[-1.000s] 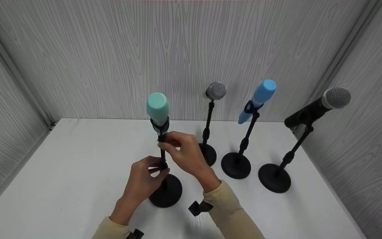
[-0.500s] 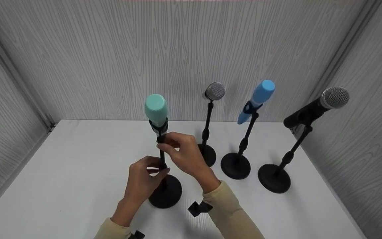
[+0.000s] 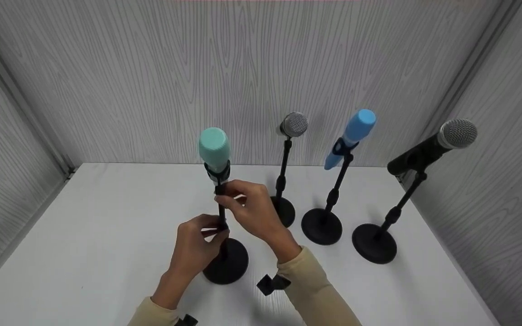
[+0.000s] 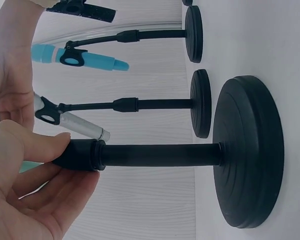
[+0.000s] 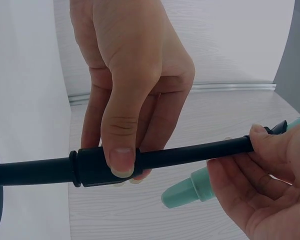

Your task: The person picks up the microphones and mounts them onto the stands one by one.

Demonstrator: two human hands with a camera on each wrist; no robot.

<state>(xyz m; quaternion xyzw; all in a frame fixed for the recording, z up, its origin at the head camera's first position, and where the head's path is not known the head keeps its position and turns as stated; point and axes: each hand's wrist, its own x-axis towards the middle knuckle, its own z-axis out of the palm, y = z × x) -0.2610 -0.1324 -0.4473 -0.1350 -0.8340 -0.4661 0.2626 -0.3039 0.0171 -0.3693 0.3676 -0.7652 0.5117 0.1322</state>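
Observation:
A teal microphone [image 3: 214, 147] sits in the clip of a black desk stand, left of centre in the head view. The stand's round base [image 3: 236, 267] rests on the table. My left hand [image 3: 194, 246] grips the black collar [image 4: 80, 155] partway up the pole, thumb on one side and fingers on the other. Higher up, just below the clip, my right hand [image 3: 256, 210] pinches the thin upper pole [image 5: 195, 154] between thumb and fingers. In the right wrist view, the microphone's tail end [image 5: 182, 194] shows behind the pole.
To the right stand three more microphones on black stands: one with a silver mesh head [image 3: 295, 124], a blue one [image 3: 358, 127] and a large black one [image 3: 419, 154]. Grey wood-grain panels [image 3: 152, 81] enclose the white table [image 3: 107, 217] behind and at both sides.
My left thumb has shifted slightly at the collar, and the teal microphone has moved a little in the view. The right hand keeps its hold.

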